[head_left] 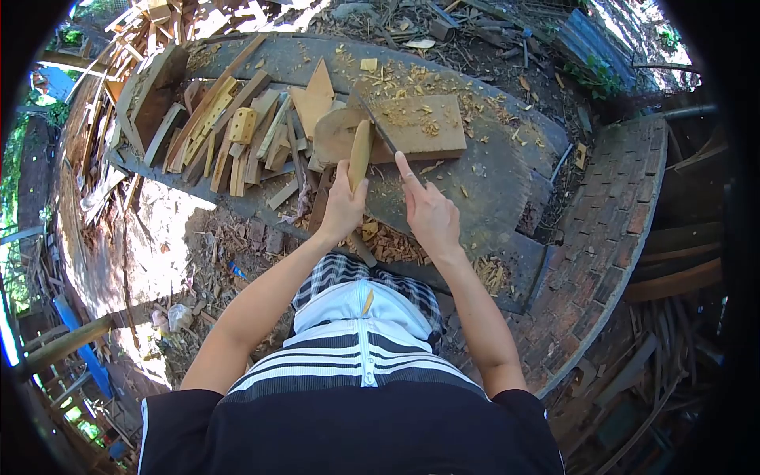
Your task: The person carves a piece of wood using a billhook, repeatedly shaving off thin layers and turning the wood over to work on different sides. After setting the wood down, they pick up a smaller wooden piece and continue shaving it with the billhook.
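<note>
On rough slab, left hand gripping smooth wooden stick, right hand clasping dark blade.

Pale smooth wooden stick; dark matt metal blade; rough wooden board; scattered wood shavings.

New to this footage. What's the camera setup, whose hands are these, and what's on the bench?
There is no machine here: a person works with two bare hands, and the single picture comes from a camera on their head, looking forward and down, with a fisheye bend at the edges.

The left hand grips a pale wooden stick, held upright. The right hand holds a thin dark blade, forefinger stretched along it, beside the stick.

Both are over a dark workbench outdoors. On it lie a wooden board strewn with shavings, and a row of wood offcuts to the left. Brick paving is at the right.
</note>
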Demonstrator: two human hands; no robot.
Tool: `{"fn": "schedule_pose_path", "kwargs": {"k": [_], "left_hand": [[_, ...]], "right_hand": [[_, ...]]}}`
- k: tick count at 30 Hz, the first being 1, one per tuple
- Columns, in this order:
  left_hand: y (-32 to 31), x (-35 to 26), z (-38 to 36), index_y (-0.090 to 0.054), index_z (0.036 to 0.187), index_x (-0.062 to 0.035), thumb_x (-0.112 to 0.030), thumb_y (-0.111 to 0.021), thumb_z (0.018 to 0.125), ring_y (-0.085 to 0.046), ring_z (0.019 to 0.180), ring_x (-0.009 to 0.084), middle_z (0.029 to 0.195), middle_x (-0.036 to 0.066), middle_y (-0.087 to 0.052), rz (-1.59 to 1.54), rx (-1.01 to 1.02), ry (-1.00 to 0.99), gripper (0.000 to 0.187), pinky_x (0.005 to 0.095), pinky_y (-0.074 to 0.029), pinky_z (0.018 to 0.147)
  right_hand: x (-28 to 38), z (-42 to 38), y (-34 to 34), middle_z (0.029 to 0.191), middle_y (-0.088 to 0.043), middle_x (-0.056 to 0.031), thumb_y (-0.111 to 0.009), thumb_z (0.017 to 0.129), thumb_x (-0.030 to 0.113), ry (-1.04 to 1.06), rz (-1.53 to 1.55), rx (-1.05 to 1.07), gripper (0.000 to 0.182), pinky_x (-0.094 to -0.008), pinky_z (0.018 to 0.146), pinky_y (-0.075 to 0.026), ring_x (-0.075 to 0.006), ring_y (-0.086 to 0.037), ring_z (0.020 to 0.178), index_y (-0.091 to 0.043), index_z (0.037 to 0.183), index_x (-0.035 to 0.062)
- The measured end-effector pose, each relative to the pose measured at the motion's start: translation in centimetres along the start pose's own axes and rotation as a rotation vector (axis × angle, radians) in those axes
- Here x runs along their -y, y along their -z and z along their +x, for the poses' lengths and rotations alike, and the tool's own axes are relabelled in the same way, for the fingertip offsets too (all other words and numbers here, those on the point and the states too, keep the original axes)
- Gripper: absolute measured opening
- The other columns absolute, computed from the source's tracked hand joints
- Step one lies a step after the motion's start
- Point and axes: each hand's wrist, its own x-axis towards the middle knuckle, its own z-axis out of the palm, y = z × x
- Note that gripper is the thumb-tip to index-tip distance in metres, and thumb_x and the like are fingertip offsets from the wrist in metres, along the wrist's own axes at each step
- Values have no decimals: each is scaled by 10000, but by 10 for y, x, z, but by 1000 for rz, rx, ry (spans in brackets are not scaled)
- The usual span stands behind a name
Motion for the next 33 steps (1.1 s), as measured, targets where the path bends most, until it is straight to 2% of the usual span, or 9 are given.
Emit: {"fn": "schedule_pose_path", "kwargs": {"k": [2, 3, 5, 8, 11, 18, 20, 30, 33], "left_hand": [[2, 25, 9, -360, 1234, -54, -137, -515, 944, -529, 426, 168, 661, 106, -545, 259, -108, -411, 339, 317, -416, 371], [1, 20, 5, -360, 1234, -54, -137, -515, 944, -529, 426, 168, 661, 106, -545, 262, -96, -403, 339, 317, -416, 371], [4, -1, -3, -360, 1233, -51, -152, -522, 942, -516, 430, 160, 699, 107, -541, 78, 23, -46, 348, 303, -411, 371], [3, 0, -3, -358, 1229, -50, -146, -520, 945, -512, 422, 161, 672, 83, -529, 54, 3, -52, 341, 297, -405, 367], [5, -9, -4, -353, 1228, -45, -139, -522, 945, -502, 415, 156, 650, 71, -518, 33, 11, 5, 342, 299, -403, 363], [7, -3, -2, -339, 1245, -38, -137, -521, 944, -502, 420, 149, 686, 89, -526, 77, 45, -31, 365, 294, -408, 355], [7, -8, -2, -338, 1240, -39, -135, -522, 946, -506, 416, 145, 687, 84, -525, -23, 45, 46, 360, 292, -405, 353], [7, -10, -3, -336, 1233, -49, -125, -517, 951, -469, 406, 111, 690, 45, -489, 28, 61, -11, 343, 271, -370, 328], [12, -12, -2, -358, 1198, -78, -127, -515, 955, -422, 405, 81, 702, 23, -473, -149, 88, 78, 293, 243, -337, 325]], "right_hand": [[3, 0, 5, 637, -533, -102, -555, 919, 192, 26, 97, -28, 596, -438, 430, -479, -315, -586, 480, -352, 1440, 399], [7, -3, 12, 637, -533, -102, -555, 919, 192, 13, 97, -22, 596, -438, 430, -479, -315, -586, 480, -352, 1440, 399], [18, -3, 23, 635, -541, -104, -544, 925, 204, 50, 175, -68, 587, -438, 438, -486, -320, -588, 484, -346, 1443, 397], [12, -6, 4, 626, -527, -98, -550, 925, 202, 10, 60, -9, 590, -437, 436, -482, -316, -579, 477, -345, 1443, 396], [1, -5, -4, 628, -520, -97, -552, 922, 198, 21, 155, -16, 597, -432, 434, -483, -313, -575, 475, -342, 1445, 396], [17, -9, 21, 647, -542, -106, -547, 924, 199, 35, 130, -50, 590, -438, 446, -491, -321, -590, 497, -344, 1447, 382], [1, -11, -1, 625, -508, -94, -556, 925, 211, -23, -28, 18, 585, -432, 439, -483, -313, -568, 474, -351, 1443, 390], [3, -16, 1, 610, -515, -93, -542, 934, 233, 15, 104, -64, 563, -404, 430, -486, -296, -592, 494, -355, 1436, 405], [-11, -14, -13, 605, -516, -100, -529, 943, 246, 3, 3, 4, 557, -420, 445, -494, -314, -597, 515, -341, 1439, 414]]}}
